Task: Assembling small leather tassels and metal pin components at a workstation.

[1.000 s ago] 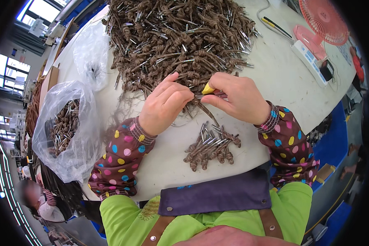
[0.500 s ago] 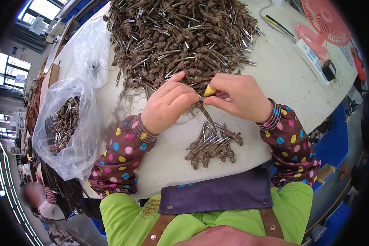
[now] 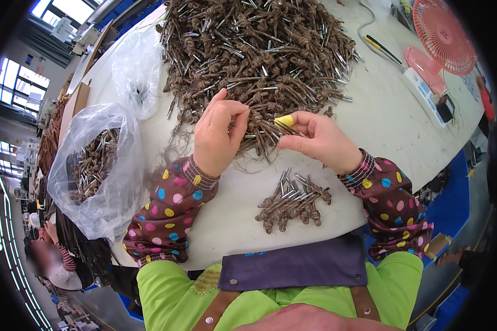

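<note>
A large heap of brown knotted cords [image 3: 259, 55] with shiny metal tips lies in front of me. At its near edge my left hand [image 3: 218, 135] is closed, thumb and fingertips pinched on a knotted cord there. My right hand [image 3: 323, 140] is beside it, with a yellow finger cover [image 3: 284, 120] on one finger. Between its curled fingers and thumb is something dark and thin, partly hidden among cord ends; I cannot make out what. Nearer to me, a small group of knotted cords [image 3: 292, 204] lies on the white table [image 3: 232, 220], metal tips mostly pointing away.
On the left stands a clear plastic bag [image 3: 127, 187] holding more cords, with another clear bag [image 3: 135, 71] behind it. At the right are a pink fan [image 3: 444, 36], a white power strip [image 3: 422, 94] and a yellow-black pen-like tool [image 3: 384, 49]. A person [image 3: 55, 259] sits far left.
My hands have moved apart, the left toward the heap. The cord that hung from them over the small group no longer hangs there. The view has shifted slightly.
</note>
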A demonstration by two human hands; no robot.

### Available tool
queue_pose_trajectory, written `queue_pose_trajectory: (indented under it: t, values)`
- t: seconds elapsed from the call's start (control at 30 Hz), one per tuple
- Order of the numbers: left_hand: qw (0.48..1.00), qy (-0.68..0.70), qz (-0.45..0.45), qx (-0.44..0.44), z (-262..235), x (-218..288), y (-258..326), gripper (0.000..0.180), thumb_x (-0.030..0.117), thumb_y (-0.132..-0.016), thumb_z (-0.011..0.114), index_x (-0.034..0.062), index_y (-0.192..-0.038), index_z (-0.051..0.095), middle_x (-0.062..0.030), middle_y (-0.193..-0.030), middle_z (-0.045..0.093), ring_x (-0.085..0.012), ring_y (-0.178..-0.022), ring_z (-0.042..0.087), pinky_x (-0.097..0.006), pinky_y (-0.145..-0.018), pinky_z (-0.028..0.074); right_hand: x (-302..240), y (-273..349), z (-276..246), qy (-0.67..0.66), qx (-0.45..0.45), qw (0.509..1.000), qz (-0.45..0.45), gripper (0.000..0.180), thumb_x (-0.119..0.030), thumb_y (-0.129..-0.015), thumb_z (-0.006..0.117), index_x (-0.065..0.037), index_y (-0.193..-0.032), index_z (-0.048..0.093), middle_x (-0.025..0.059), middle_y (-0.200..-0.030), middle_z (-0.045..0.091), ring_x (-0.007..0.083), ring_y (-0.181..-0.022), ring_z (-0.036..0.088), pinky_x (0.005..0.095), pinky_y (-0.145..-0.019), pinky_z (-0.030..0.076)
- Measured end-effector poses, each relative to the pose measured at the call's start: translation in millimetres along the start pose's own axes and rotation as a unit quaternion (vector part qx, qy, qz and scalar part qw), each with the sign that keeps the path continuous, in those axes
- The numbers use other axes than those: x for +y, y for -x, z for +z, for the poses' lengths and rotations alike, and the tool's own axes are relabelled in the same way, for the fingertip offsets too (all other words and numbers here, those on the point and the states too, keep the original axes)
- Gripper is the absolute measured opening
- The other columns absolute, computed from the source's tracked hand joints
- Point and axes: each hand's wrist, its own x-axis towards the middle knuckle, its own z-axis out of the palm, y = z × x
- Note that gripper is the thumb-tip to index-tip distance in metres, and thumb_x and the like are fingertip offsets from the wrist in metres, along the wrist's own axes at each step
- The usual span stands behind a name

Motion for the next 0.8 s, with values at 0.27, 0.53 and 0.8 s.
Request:
queue_pose_trajectory:
  t: [0.27,0.53,0.8]
  values:
    - [0.979,-0.137,0.035,-0.148,-10.5,16.6,-5.6,0.049,0.011,-0.077,0.068,0.0116,-0.123,0.052,-0.0070,-0.127,0.050,-0.0258,-0.114,0.048,-0.047,-0.104,0.030,9.3,-6.1,-13.8,0.193,0.116,0.968,-0.110,0.020,-0.017,-0.081,0.067,0.002,-0.085,0.062,0.0021,-0.059,0.054,0.0059,-0.053,0.045,0.0242,-0.050,0.037]
    - [0.963,-0.092,-0.032,-0.252,-12.1,12.4,-4.8,0.037,0.023,-0.080,0.067,0.0095,-0.114,0.061,-0.0069,-0.105,0.063,-0.0239,-0.099,0.057,-0.045,-0.099,0.034,-2.8,5.2,-7.6,0.393,0.085,0.893,-0.202,0.018,-0.003,-0.075,0.068,-0.001,-0.091,0.062,0.0039,-0.075,0.061,0.0076,-0.063,0.057,0.0220,-0.057,0.044]
    - [0.832,0.248,-0.311,-0.388,-19.3,17.3,-7.9,0.020,0.016,-0.089,0.059,0.0005,-0.100,0.067,-0.0050,-0.079,0.067,-0.0098,-0.066,0.058,-0.023,-0.059,0.045,3.4,6.9,-6.8,0.484,0.067,0.769,-0.411,0.029,-0.007,-0.061,0.071,-0.011,-0.088,0.059,0.0000,-0.081,0.060,0.0195,-0.063,0.059,0.0301,-0.053,0.047]
